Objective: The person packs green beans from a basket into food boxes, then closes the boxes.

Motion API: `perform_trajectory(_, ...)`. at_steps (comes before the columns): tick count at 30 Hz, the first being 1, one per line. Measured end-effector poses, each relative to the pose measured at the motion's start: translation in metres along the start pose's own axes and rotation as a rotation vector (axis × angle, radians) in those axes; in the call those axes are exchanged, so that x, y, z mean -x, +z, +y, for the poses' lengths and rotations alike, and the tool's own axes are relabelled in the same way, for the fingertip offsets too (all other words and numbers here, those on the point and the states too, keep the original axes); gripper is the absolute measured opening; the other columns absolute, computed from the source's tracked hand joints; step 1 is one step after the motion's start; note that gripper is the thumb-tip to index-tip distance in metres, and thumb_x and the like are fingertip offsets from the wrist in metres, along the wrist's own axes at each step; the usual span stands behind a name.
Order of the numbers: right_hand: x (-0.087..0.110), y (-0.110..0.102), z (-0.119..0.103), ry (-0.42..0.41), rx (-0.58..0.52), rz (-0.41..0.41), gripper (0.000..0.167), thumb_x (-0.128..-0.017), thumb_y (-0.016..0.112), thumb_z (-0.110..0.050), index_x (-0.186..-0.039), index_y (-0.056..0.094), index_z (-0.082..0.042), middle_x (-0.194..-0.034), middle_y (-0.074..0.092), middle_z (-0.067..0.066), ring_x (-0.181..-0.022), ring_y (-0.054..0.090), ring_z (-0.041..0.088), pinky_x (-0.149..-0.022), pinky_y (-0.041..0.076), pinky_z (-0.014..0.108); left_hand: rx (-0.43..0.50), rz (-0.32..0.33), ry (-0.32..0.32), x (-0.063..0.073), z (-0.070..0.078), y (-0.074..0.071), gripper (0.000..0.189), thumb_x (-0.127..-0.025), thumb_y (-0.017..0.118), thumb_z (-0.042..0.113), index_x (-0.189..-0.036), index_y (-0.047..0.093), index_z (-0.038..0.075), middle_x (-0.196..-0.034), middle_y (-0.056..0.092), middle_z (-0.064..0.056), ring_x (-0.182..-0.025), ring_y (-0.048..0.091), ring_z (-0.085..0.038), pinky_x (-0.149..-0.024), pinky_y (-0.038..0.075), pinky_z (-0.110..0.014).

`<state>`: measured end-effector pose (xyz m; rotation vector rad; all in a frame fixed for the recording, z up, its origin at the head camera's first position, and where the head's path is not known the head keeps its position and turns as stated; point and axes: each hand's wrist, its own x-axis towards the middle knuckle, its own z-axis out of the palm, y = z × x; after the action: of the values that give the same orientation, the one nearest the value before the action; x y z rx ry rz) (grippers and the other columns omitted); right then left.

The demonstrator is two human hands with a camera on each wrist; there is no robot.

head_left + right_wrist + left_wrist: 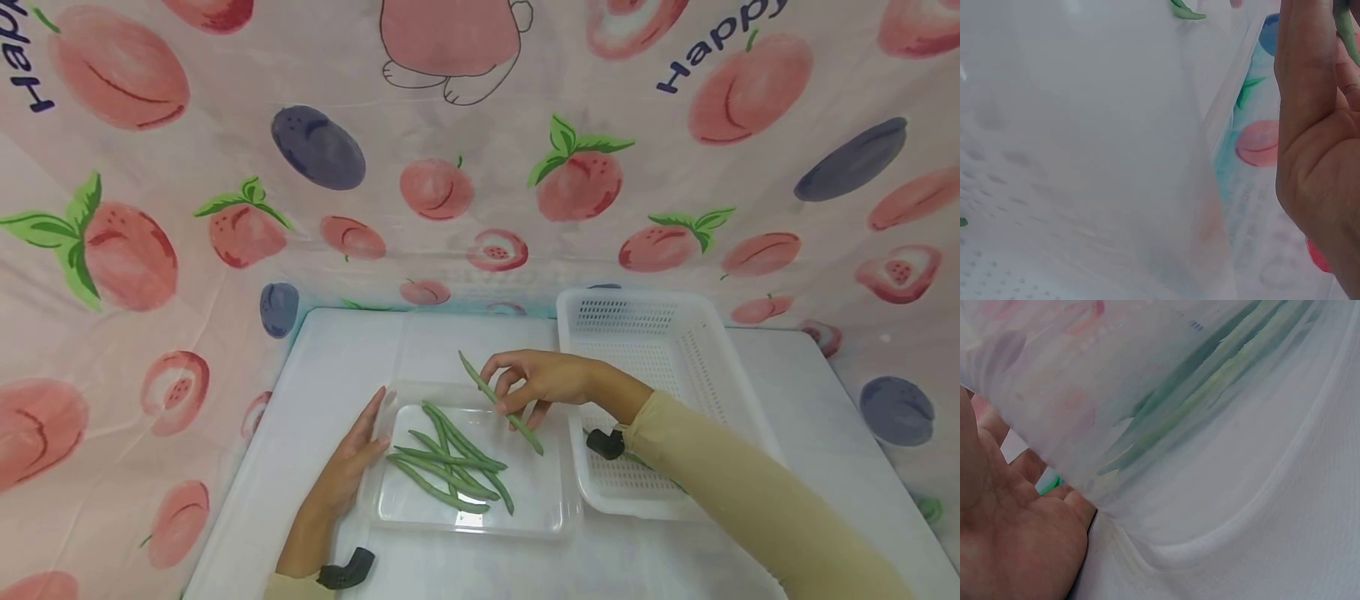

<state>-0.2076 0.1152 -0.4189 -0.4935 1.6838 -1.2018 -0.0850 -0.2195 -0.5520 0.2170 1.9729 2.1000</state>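
Against the left wall of the smooth, clear plastic tray (pixel 525 504) rests the left hand (pixel 347 467), its fingers nearly straight. Inside the tray, slim, gently curved green beans (pixel 450 459) lie crossed in a loose heap. Above the tray's far right part, the right hand (pixel 543 379) pinches one tapering bean (pixel 528 435) between thumb and bent fingers. Right of the tray stands a white, round-cornered basket (pixel 641 342) pierced with small holes. Beyond the tray hangs creased, fruit-printed cloth (pixel 427 125).

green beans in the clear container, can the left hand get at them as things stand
Likely yes: the left hand rests against the clear container, which looks open on top, and only its side stands between hand and green beans.
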Motion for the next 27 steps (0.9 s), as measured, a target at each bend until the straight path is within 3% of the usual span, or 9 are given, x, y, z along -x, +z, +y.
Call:
perform_trajectory(4,-0.0011,0.0013,-0.0009,-0.001,0.005,-0.007,0.045,-0.091,0.076,-0.011,-0.130,0.053,-0.011,-0.096,0.066,0.005,-0.081,0.074,0.021,-0.059,0.060,0.034,-0.005,0.002,-0.002,-0.0001,-0.0002,-0.0007,0.072,-0.106,0.046,0.010,-0.166,0.010,0.029,-0.174,0.004,0.002,-0.160,0.002,-0.036,-0.119,0.016,-0.059)
perform_trajectory(10,-0.0021,0.0027,-0.0009,0.012,0.012,-0.010,0.045,-0.091,0.076,-0.011,-0.131,0.054,-0.011,-0.096,0.064,0.004,-0.081,0.072,0.019,-0.060,0.061,0.034,-0.030,0.007,-0.023,-0.0001,0.0001,-0.0018,0.072,-0.106,0.047,0.013,-0.165,0.011,0.032,-0.174,0.006,0.005,-0.160,0.004,-0.033,-0.117,0.026,-0.034)
perform_trajectory(12,-0.0024,0.0030,-0.0008,0.013,0.012,-0.010,0.044,-0.091,0.075,-0.011,-0.130,0.054,-0.012,-0.097,0.064,0.003,-0.081,0.071,0.018,-0.060,0.061,0.034,-0.031,0.005,-0.021,0.0001,0.0002,-0.0018,0.072,-0.106,0.047,0.013,-0.165,0.011,0.032,-0.174,0.006,0.005,-0.160,0.005,-0.032,-0.118,0.026,-0.036)
perform_trajectory(16,-0.0024,0.0031,0.0000,0.012,0.008,-0.008,0.044,-0.091,0.076,-0.011,-0.130,0.055,-0.013,-0.096,0.064,0.003,-0.081,0.069,0.017,-0.061,0.061,0.034,-0.027,0.004,-0.011,0.0003,0.0005,-0.0012,0.072,-0.106,0.047,0.013,-0.165,0.012,0.031,-0.174,0.006,0.005,-0.160,0.004,-0.033,-0.120,0.018,-0.053)
perform_trajectory(17,-0.0024,0.0031,0.0002,0.012,0.008,-0.008,0.045,-0.091,0.076,-0.011,-0.130,0.055,-0.012,-0.096,0.064,0.003,-0.081,0.069,0.017,-0.061,0.061,0.034,-0.027,0.003,-0.010,0.0003,0.0006,-0.0013,0.072,-0.106,0.047,0.013,-0.165,0.011,0.032,-0.174,0.006,0.005,-0.160,0.004,-0.033,-0.120,0.019,-0.051)
perform_trajectory(20,-0.0024,0.0030,0.0009,0.014,0.008,-0.005,0.044,-0.091,0.076,-0.011,-0.130,0.055,-0.013,-0.098,0.065,0.003,-0.082,0.069,0.017,-0.061,0.061,0.035,-0.022,-0.002,-0.004,0.0003,0.0004,-0.0016,0.072,-0.106,0.047,0.013,-0.165,0.011,0.031,-0.174,0.005,0.005,-0.160,0.003,-0.034,-0.118,0.027,-0.033)
perform_trajectory(23,-0.0022,0.0026,0.0016,0.015,0.009,-0.006,0.043,-0.091,0.076,-0.011,-0.130,0.056,-0.014,-0.100,0.066,0.004,-0.081,0.068,0.018,-0.064,0.062,0.038,-0.007,-0.008,-0.004,0.0001,-0.0008,-0.0021,0.072,-0.106,0.047,0.012,-0.165,0.011,0.031,-0.174,0.005,0.004,-0.160,0.002,-0.035,-0.109,0.032,-0.015)
perform_trajectory(27,-0.0021,0.0019,0.0023,0.008,0.010,-0.012,0.047,-0.091,0.076,-0.013,-0.133,0.055,-0.010,-0.101,0.067,0.006,-0.082,0.072,0.023,-0.068,0.063,0.043,-0.004,-0.008,0.001,-0.0004,-0.0024,-0.0029,0.071,-0.106,0.046,0.011,-0.166,0.011,0.029,-0.174,0.004,0.002,-0.160,0.002,-0.036,-0.108,0.032,-0.014)
